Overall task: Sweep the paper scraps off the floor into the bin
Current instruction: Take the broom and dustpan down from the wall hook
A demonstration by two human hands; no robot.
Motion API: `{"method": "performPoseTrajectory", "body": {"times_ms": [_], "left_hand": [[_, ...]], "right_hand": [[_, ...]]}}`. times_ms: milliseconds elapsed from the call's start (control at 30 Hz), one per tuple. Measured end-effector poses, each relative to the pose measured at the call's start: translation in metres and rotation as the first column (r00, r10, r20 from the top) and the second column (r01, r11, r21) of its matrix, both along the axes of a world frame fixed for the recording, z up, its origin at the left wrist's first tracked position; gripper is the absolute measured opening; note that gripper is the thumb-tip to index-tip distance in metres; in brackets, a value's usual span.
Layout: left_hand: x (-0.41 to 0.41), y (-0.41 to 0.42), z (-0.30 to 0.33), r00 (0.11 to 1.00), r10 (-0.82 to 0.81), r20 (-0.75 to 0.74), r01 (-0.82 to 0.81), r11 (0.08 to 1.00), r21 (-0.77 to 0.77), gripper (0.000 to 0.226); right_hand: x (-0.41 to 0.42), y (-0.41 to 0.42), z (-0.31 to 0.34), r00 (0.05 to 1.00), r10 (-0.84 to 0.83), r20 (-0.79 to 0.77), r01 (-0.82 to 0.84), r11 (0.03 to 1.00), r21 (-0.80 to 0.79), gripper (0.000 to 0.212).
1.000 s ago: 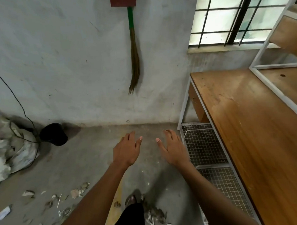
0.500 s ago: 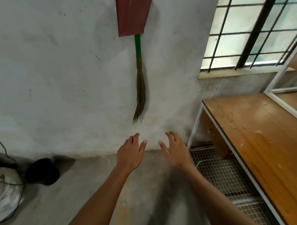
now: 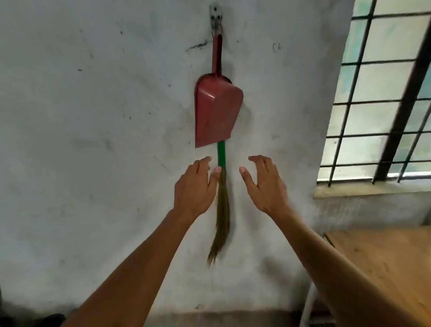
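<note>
A red dustpan (image 3: 216, 111) hangs by its handle from a metal wall hook (image 3: 215, 13). Behind it hangs a broom (image 3: 222, 212) with a green handle and brown bristles. My left hand (image 3: 194, 186) is raised just left of the broom, fingers relaxed, its thumb at the top of the bristles. To the right of the broom my right hand (image 3: 264, 183) is up with fingers spread, apart from it. Neither hand holds anything. The paper scraps are out of view, and I cannot tell which object is the bin.
A wooden table (image 3: 396, 266) with a white frame stands at the lower right under a barred window (image 3: 389, 101). A dark round object (image 3: 41, 326) sits on the floor at the lower left, by a cable.
My view has tilted up from the floor to the wall, bringing the whole dustpan and hook into sight. Both hands have risen to either side of the broom.
</note>
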State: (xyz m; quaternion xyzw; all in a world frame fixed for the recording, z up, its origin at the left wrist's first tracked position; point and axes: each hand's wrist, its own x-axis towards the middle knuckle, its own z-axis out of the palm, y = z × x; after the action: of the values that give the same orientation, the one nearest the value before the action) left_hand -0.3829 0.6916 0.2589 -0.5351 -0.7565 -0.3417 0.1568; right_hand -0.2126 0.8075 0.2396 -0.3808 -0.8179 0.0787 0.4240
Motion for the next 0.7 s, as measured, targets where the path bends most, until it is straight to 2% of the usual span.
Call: {"method": "performPoseTrajectory", "body": {"times_ms": [133,233,300,367,500,600,700], "left_hand": [[-0.008,0.047,0.067,0.995,0.069,-0.074,-0.057,0.986,0.155,0.056],[-0.017,0.080,0.113,0.976,0.151,-0.155,-0.116,0.969,0.217,0.053],[-0.024,0.095,0.140,0.966,0.204,-0.157,-0.165,0.959,0.232,0.051],[-0.032,0.108,0.161,0.971,0.228,-0.075,-0.208,0.955,0.213,0.051],[-0.045,0.128,0.185,0.958,0.193,0.213,-0.228,0.961,0.154,0.054],[-0.052,0.139,0.195,0.905,0.113,0.410,-0.188,0.971,0.148,0.045],[-0.061,0.147,0.200,0.792,-0.077,0.606,-0.100,0.962,0.253,0.027]], "right_hand": [[-0.025,0.045,0.067,0.996,0.045,-0.073,-0.040,0.997,0.068,0.062],[-0.038,0.077,0.111,0.987,0.099,-0.124,-0.084,0.989,0.121,0.060],[-0.046,0.092,0.136,0.983,0.133,-0.127,-0.116,0.984,0.133,0.062],[-0.052,0.103,0.155,0.980,0.158,-0.119,-0.142,0.981,0.132,0.061],[-0.062,0.119,0.176,0.977,0.174,-0.124,-0.161,0.981,0.104,0.055],[-0.069,0.130,0.182,0.971,0.186,-0.153,-0.178,0.982,0.066,0.052],[-0.075,0.140,0.185,0.964,0.205,-0.172,-0.203,0.979,0.030,0.050]]}}
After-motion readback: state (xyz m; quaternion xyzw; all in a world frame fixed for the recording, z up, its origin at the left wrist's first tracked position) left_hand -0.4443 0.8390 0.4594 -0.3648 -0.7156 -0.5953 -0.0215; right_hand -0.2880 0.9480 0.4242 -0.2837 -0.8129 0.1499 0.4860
